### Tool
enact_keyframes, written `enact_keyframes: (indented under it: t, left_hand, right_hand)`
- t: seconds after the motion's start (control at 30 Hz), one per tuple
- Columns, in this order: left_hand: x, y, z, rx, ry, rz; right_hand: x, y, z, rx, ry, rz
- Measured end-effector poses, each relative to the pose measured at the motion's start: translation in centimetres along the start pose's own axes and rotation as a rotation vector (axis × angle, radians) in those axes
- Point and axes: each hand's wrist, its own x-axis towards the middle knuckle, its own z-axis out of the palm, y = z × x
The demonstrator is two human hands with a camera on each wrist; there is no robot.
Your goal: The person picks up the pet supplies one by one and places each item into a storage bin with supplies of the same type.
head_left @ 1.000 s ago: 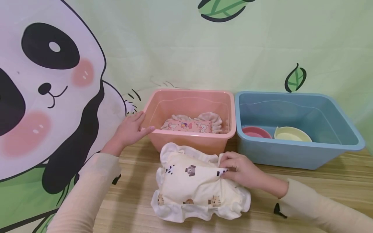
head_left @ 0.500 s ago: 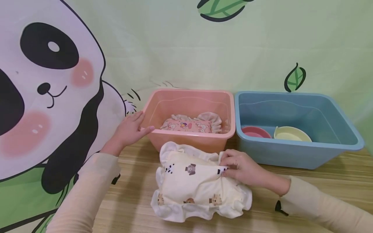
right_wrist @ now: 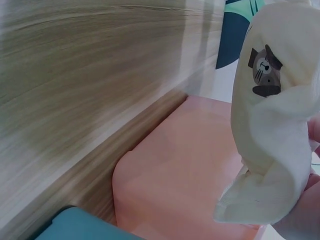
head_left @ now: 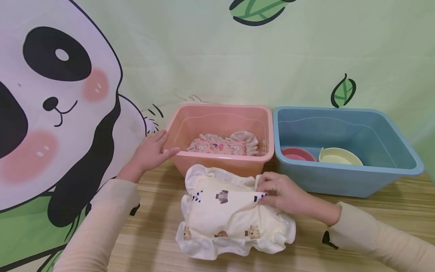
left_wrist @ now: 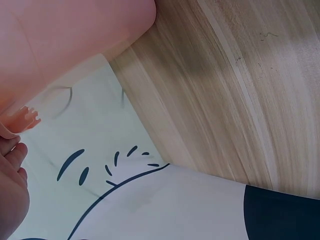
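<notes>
In the head view, a small cream pillow [head_left: 224, 211] with a white ruffled edge and animal prints lies in front of the pink bin [head_left: 221, 166]. My right hand [head_left: 285, 193] pinches the pillow cloth near its upper right corner; the right wrist view shows the pillow's [right_wrist: 275, 125] dog print and bunched fabric beside the fingers. My left hand [head_left: 149, 153] rests on the pink bin's front left corner, thumb stretched over the rim. The left wrist view catches only part of the left hand [left_wrist: 12, 185] touching the bin [left_wrist: 75, 40]. Inside the bin sits a pink ruffled pillow [head_left: 219, 146].
To the right stands a blue bin [head_left: 326, 179] holding a red round dish [head_left: 298, 154] and a pale yellow dish [head_left: 340, 155]. Both bins stand on a wood-grain tabletop [head_left: 149, 234], before a green cloth backdrop [head_left: 204, 56] printed with a panda and leaves.
My right hand has shifted slightly up and right, still pinching the cream pillow, whose right side stretches a little that way. The left hand stays on the pink bin.
</notes>
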Motion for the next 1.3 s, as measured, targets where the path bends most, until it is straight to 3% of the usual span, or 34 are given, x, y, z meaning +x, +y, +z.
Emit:
enact_keyframes:
  t: [0.3, 0.73, 1.3]
  left_hand:
    - [0.0, 0.0, 0.0, -0.008, -0.005, -0.011]
    - [0.0, 0.2, -0.1, -0.027, 0.012, -0.022]
    - [0.0, 0.0, -0.1, -0.001, -0.011, -0.01]
  right_hand:
    - [0.3, -0.7, -0.7, 0.016, -0.025, 0.032]
    - [0.6, -1.3, -1.6, 0.004, -0.034, 0.005]
    - [1.0, -2.1, -3.2, -0.015, 0.037, -0.042]
